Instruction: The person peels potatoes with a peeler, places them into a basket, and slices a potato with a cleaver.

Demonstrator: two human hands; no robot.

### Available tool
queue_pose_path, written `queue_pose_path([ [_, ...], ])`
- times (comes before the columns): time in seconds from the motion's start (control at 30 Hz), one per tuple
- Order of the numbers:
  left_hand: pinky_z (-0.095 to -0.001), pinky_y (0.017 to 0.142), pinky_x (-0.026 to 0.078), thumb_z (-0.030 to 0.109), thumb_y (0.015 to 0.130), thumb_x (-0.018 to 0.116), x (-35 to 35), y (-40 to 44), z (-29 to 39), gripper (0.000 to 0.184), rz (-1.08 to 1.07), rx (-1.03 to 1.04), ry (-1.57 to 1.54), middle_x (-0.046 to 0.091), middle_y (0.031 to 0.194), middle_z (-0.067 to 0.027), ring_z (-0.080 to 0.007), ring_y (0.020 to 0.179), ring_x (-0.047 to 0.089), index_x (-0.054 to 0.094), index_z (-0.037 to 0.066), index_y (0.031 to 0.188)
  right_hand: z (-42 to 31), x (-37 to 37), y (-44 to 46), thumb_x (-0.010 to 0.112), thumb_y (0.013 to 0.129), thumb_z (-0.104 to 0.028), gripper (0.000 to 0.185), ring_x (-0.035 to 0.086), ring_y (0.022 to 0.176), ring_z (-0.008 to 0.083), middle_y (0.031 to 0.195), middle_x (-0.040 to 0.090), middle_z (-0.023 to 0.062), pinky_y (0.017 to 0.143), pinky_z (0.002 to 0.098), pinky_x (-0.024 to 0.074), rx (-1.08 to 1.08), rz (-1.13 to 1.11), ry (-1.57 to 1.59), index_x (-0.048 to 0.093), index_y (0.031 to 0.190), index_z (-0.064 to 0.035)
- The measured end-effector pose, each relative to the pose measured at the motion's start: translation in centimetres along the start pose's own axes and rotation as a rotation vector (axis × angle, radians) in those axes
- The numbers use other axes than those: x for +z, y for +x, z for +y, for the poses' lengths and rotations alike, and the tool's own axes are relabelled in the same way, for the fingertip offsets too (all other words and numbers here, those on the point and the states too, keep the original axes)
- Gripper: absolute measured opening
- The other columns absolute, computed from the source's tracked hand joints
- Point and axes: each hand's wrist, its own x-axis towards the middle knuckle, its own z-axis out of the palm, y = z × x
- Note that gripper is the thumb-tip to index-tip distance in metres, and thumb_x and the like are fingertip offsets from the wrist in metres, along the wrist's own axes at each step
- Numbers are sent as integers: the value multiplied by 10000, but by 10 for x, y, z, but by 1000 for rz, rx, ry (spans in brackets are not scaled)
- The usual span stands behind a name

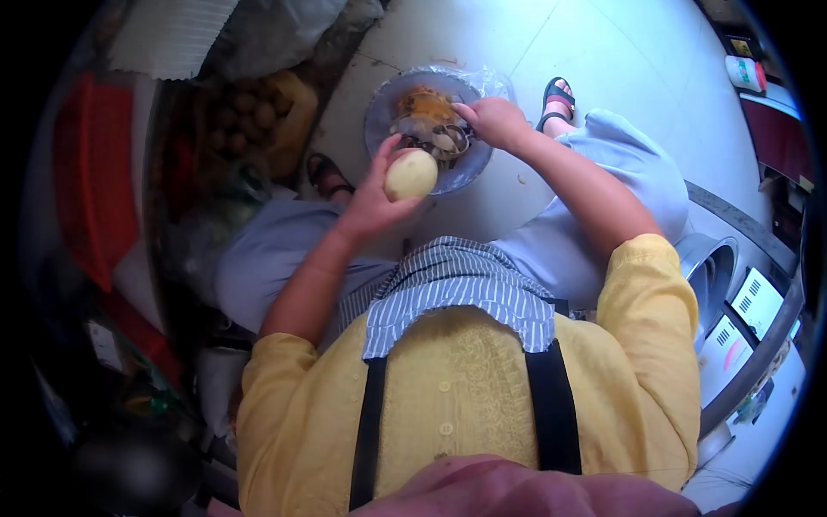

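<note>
1. Starting at the far left, a long red plastic container (96, 172) stands on edge in the shadows, with a white ridged sheet (172, 34) above and to its right.
2. Next along, a tan open bag (297, 108) shows a heap of round brown vegetables (244, 112), and just past it sits a dark strapped sandal (329, 174) on the person's left foot.
3. Now the left hand (376, 189): its fingers and thumb wrap a smooth pale-yellow oval vegetable (412, 175), holding it up at the near edge of the bin.
4. Here in the centre is that round bin lined with translucent plastic (373, 121), orange scraps (426, 103) at the back, pale and dark scraps (448, 145) nearer.
5. Below it, a blue-and-white striped apron (461, 319) lies over a yellow buttoned shirt (448, 388).
6. Over to the right hand (495, 121): fingers curled, thumb pointing left over the bin, apart from the vegetable; whether it pinches a tool, I can't tell.
7. Far right, a round silver metal bowl (711, 276) stands beside the person, and a white jar with a red lid (743, 74) lies higher up.
</note>
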Motion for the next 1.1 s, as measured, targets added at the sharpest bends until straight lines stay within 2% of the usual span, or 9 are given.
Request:
queue_pose_path([
  [0.1,-296,952,400,-2,727,639,-16,6,-19,728,-99,-208,-258,457,1244,-93,-182,1129,479,280,59,1357,-11,-2,-5,353,907,-515,596,592,769,379,773,622,210,726,431,465,-58,-34,187,655,755,-25],
  [0.17,-287,897,434,18,718,651,-15,6,-22,667,-71,-183,-294,478,1227,-96,-181,1092,508,353,58,1312,-18,-5,-10,357,908,-505,591,586,761,385,766,613,222,732,432,457,-75,-64,244,656,758,-18],
  [0.33,-340,964,398,45,768,577,-14,1,-13,586,-213,-164,-770,478,1246,-129,-228,1126,505,354,25,1309,-7,2,-11,368,907,-491,572,583,780,388,768,613,222,737,436,457,-80,-60,228,658,780,-15],
  [0.53,-342,996,373,45,778,541,-12,7,-18,578,-20,-196,-724,480,1248,-144,-235,1157,481,342,12,1320,-26,-11,-21,350,908,-504,576,583,800,381,814,627,193,736,444,456,-92,-33,276,657,776,-35],
  [0.67,-339,1001,367,45,799,524,-9,4,-20,554,-25,-205,-623,482,1246,-144,-229,1160,477,347,17,1323,-21,1,-20,338,913,-505,565,586,804,377,842,630,185,730,448,458,-126,47,173,661,786,-58],
  [0.77,-326,984,382,58,830,521,-14,4,-12,519,-101,-140,-805,489,1237,-134,-216,1151,483,355,25,1321,-9,-3,-11,334,915,-504,553,590,812,367,845,631,179,731,450,460,-56,36,26,662,805,-72],
  [0.87,-322,981,386,62,829,520,-10,7,-17,509,-10,-116,-775,491,1235,-134,-218,1148,486,365,24,1313,-18,-7,-20,334,916,-502,548,590,818,366,847,632,174,730,451,461,-42,28,133,659,808,-75],
  [0.93,-320,983,386,86,834,512,-6,8,-24,488,112,-233,-641,484,1241,-140,-219,1155,482,375,14,1297,-35,-1,-31,334,917,-494,544,593,812,364,845,633,172,726,451,465,-137,94,265,659,804,-73],
  [1.1,-329,977,398,146,874,480,-8,5,-18,443,17,-167,-765,478,1246,-137,-214,1132,498,385,19,1287,-13,-1,-16,343,917,-483,541,590,791,370,819,631,176,698,440,473,-103,151,90,656,790,-60],
])
